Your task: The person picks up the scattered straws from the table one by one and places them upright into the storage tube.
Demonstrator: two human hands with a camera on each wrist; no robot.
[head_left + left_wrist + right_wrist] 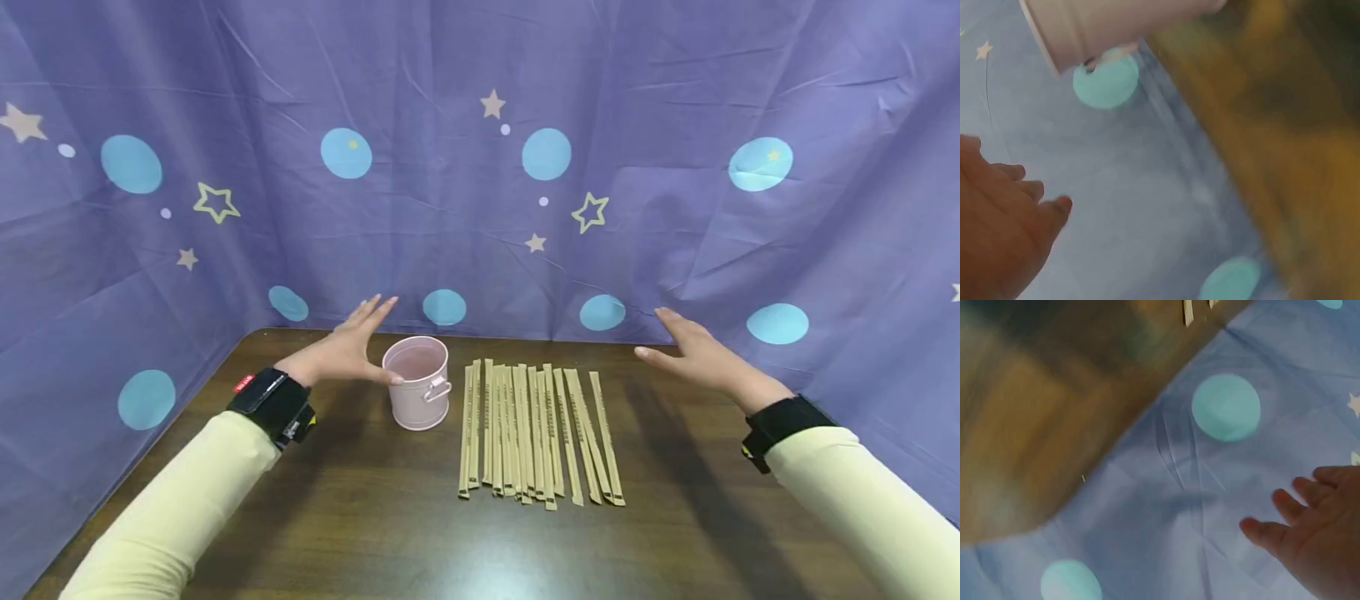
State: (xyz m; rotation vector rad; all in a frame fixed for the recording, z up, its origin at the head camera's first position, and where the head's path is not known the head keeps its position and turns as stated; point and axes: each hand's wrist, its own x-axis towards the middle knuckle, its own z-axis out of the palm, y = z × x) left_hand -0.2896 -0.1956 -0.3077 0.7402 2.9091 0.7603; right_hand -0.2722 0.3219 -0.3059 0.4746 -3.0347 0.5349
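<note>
Left hand point(341, 350): raised above the surface point(360, 533), fingers straight and spread, holding nothing. Its thumb side lies just beside the rim of the pink bucket point(417, 382); contact cannot be confirmed from the head view. The left wrist view shows the same fingers point(1019, 187) extended in the air with the bucket point(1104, 28) ahead of them.

Pink bucket: stands upright on the surface near the far edge, left of centre, with a small side handle facing the viewer. The inside appears empty. Judged to be thin painted metal, so light, rigid and fairly smooth; it could tip or slide if nudged. Best hold would be around the body or by pinching the rim.

Paper-wrapped sticks point(536, 433): a row lying flat, side by side, just right of the bucket, running away from the viewer. Some overlap or touch; the ones at the right end splay slightly. Judged light, slim and stiff, with slippery paper sleeves. Lying flat, they offer little to grip, so a pinch at one end or across the middle suits best.

Right hand point(701, 354): raised to the right of the sticks and well apart from them, fingers point(1291, 503) relaxed and extended, holding nothing.

Purple curtain point(675, 125): patterned with stars and dots, enclosing the surface on three sides.
</note>
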